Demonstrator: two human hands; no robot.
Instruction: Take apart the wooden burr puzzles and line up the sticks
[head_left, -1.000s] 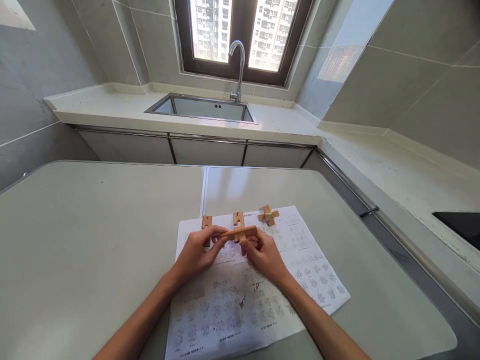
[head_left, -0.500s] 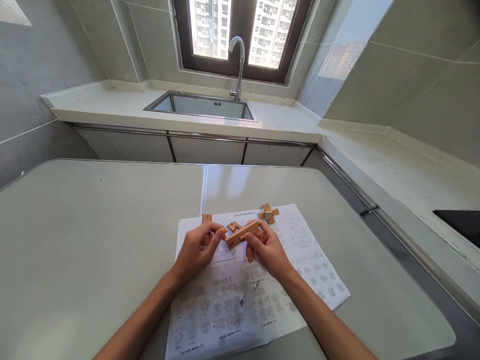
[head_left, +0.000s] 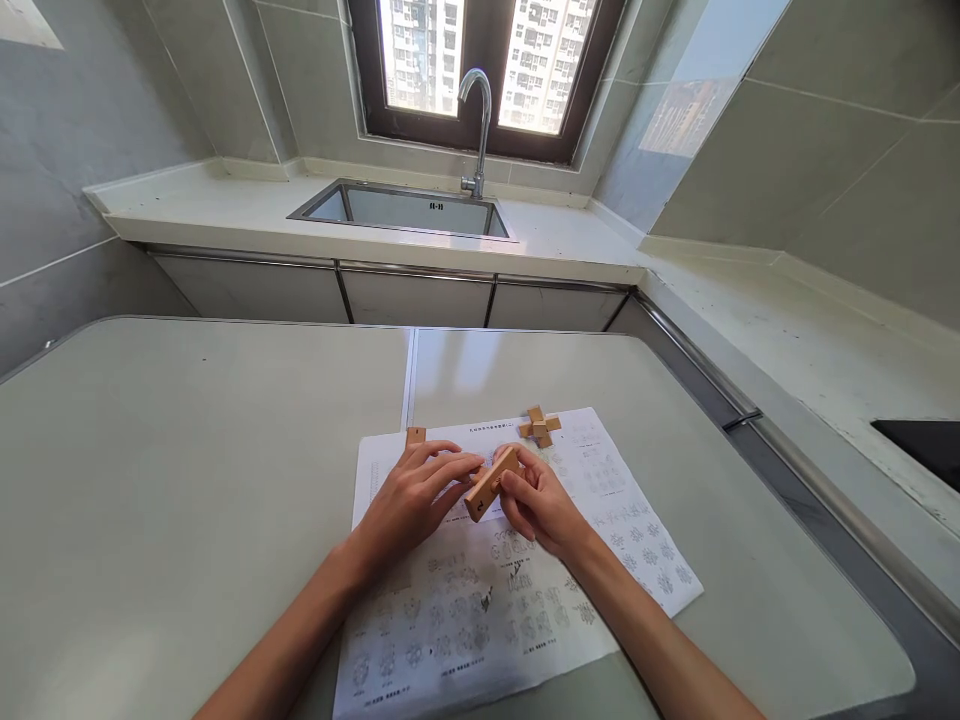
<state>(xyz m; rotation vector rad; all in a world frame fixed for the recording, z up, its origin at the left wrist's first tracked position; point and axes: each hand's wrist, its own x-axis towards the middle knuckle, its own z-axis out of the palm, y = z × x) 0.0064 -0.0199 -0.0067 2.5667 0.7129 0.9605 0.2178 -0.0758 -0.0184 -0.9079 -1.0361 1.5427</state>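
Note:
My right hand [head_left: 541, 498] is closed on a wooden puzzle piece [head_left: 491, 486], a light-brown bar with a number on its near end. The bar is tilted, its numbered end toward me. My left hand [head_left: 427, 488] reaches in from the left with fingers stretched out, their tips close behind the bar; whether they touch anything is hidden. Another block [head_left: 415, 436], also wooden, shows just past my left hand. An assembled wooden cross puzzle [head_left: 539, 428] rests on the far part of the instruction sheet [head_left: 555, 640], which lies under both hands.
The sheet is printed with small diagrams and has a few torn spots. It lies on a pale table [head_left: 187, 480] with a seam. Beyond stands a counter [head_left: 247, 220] with a steel sink [head_left: 337, 210] and faucet [head_left: 481, 130]. Another counter [head_left: 795, 340] runs along the right.
My left hand has moved right and its fingers have straightened, covering the notched wooden piece on the sheet. In my right hand the bar has turned more steeply, its numbered end toward me.

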